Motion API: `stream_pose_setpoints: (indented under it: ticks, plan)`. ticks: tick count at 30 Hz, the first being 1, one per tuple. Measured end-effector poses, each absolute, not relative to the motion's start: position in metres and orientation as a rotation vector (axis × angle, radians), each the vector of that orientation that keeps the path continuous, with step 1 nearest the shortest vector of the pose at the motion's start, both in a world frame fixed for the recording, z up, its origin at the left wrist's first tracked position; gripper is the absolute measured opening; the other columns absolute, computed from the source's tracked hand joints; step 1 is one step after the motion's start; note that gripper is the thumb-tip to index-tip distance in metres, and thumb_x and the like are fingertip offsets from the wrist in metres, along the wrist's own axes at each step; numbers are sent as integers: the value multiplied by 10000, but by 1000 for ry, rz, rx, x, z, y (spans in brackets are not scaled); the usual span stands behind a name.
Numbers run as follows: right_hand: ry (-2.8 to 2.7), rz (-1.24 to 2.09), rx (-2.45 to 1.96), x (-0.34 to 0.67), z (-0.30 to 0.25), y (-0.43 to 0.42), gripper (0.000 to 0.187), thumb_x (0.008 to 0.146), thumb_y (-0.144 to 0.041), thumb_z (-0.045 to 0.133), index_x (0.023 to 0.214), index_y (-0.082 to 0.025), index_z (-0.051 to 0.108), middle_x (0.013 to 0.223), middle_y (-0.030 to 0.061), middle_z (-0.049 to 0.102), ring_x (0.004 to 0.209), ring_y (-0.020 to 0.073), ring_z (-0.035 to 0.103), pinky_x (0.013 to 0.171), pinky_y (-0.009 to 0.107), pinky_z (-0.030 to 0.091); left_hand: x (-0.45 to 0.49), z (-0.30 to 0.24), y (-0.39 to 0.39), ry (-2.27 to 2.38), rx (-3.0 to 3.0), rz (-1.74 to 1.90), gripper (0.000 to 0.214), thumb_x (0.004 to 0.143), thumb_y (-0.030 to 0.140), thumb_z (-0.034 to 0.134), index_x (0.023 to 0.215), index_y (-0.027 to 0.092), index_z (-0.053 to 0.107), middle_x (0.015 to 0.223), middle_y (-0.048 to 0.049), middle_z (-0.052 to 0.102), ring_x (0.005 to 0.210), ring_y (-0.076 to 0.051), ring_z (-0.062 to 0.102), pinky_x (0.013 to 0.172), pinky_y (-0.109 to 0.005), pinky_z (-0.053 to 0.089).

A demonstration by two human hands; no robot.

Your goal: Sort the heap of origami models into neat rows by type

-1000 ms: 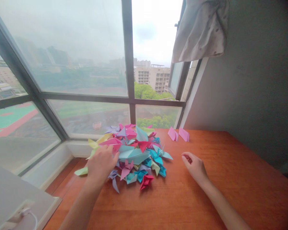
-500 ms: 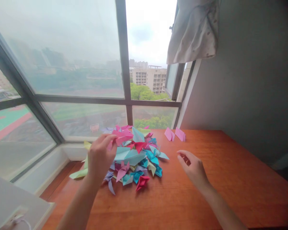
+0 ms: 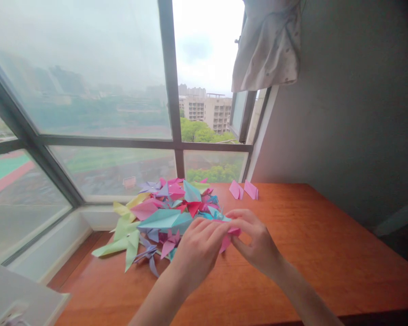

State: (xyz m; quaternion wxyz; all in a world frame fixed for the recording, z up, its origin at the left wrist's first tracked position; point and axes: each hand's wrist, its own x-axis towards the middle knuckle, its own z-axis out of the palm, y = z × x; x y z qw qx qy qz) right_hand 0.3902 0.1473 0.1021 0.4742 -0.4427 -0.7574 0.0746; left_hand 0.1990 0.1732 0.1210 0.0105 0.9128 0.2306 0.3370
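A heap of coloured folded paper shapes (image 3: 156, 217) lies on the orange-brown wooden table (image 3: 292, 253) by the window. Over the table in front of the heap, my left hand (image 3: 197, 249) and my right hand (image 3: 255, 242) meet. Both pinch a small folded pink paper piece (image 3: 228, 237) between their fingertips. Most of that piece is hidden by the fingers.
Two folded pink papers (image 3: 244, 190) lie at the table's far edge near the window corner. A large window (image 3: 122, 117) with dark frames runs along the far and left side. A grey wall (image 3: 343, 104) stands to the right. A white curtain (image 3: 268, 45) hangs bunched above.
My left hand lifted a pink paper piece off the heap and carried it right. My right hand rose from the table and closed on it too. The heap's pieces shifted.
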Motion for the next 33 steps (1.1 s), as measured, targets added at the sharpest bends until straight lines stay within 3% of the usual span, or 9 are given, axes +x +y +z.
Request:
stream_pose_setpoints:
  ticks: [3, 10, 17, 23, 27, 33]
  plan:
    - [-1840, 242, -1078, 396, 95, 149, 127, 886, -227, 583, 899, -247, 707, 978, 62, 683, 968, 200, 629, 841, 338, 541, 201, 114, 174, 762, 2715, 1105, 240, 954, 155, 483, 1162, 204, 593, 1037, -76, 711, 931, -222, 635, 841, -360, 466]
    - [-1566, 515, -1143, 421, 76, 146, 145, 879, -329, 625, 851, -215, 710, 1015, 79, 683, 921, 193, 645, 763, 288, 548, 188, 98, 179, 902, 2157, 1208, 200, 901, 230, 585, 1087, 209, 657, 1190, -112, 639, 1105, -243, 600, 914, -351, 497]
    - [-1400, 660, -1126, 429, 71, 144, 253, 859, -436, 643, 822, -201, 730, 985, 83, 688, 950, 209, 645, 810, 300, 554, 192, 76, 176, 815, 1649, 1019, 219, 878, 332, 640, 1027, 181, 694, 923, -62, 729, 839, -199, 679, 743, -271, 536]
    - [-1611, 407, -1230, 445, 66, 142, 164, 877, -369, 635, 840, -247, 737, 1029, 74, 674, 985, 212, 627, 855, 328, 531, 201, 72, 182, 807, 1436, 1031, 218, 796, 375, 716, 817, 158, 710, 737, -26, 690, 685, -162, 643, 625, -234, 518]
    - [-1825, 265, -1262, 460, 68, 139, 180, 899, -349, 605, 820, -256, 736, 822, 50, 661, 815, 189, 621, 735, 295, 515, 207, 73, 188, 839, 1367, 1053, 251, 769, 388, 744, 835, 149, 705, 709, -30, 683, 637, -154, 630, 581, -226, 503]
    - [-1640, 152, -1492, 512, 51, 153, 289, 891, -458, 566, 784, -223, 694, 757, 33, 654, 689, 174, 590, 644, 267, 464, 212, 69, 192, 829, 1427, 1119, 248, 844, 388, 678, 973, 176, 680, 756, -29, 685, 685, -159, 640, 634, -238, 513]
